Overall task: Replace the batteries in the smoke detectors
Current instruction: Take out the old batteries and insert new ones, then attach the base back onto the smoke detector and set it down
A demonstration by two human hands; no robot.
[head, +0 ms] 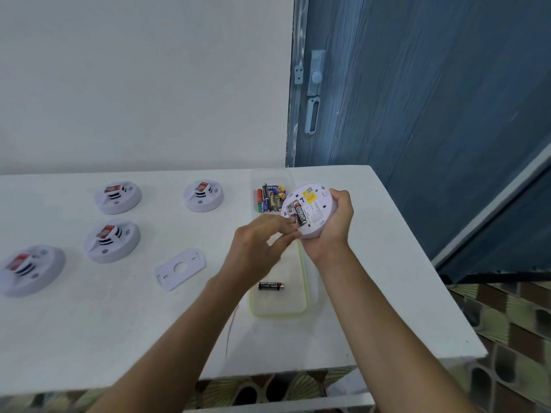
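1. the big white surface [119, 323] ends close by the person's right arm. the round white plastic smoke detector [320, 201] is held up in the air over that side. if it slips, it could fall off the edge to the floor.
2. four other round white smoke detectors [111, 241] sit on the left, well apart from the hands. i cannot tell which ones are done, so one could get skipped.
3. the shallow tray with a yellow-green rim [304, 281] lies under the arms. a bump from a wrist could push it away.
4. the right hand [331, 231] curls its fingers round the rim of the held detector, back side up. a loose hold could let it twist when the other hand tugs or pushes.
5. the clear plastic box of mixed batteries [269, 198] stands just behind the detector. old and new ones could get mixed up.
6. the flat white plastic back plate [180, 268] lies alone and could be forgotten.
7. the left hand [259, 245] pinches the low end of the black battery [301, 214] in the open slot. it could pop out and roll, or go in the wrong way round.
8. one loose black battery [270, 286] lies in the tray and may roll.
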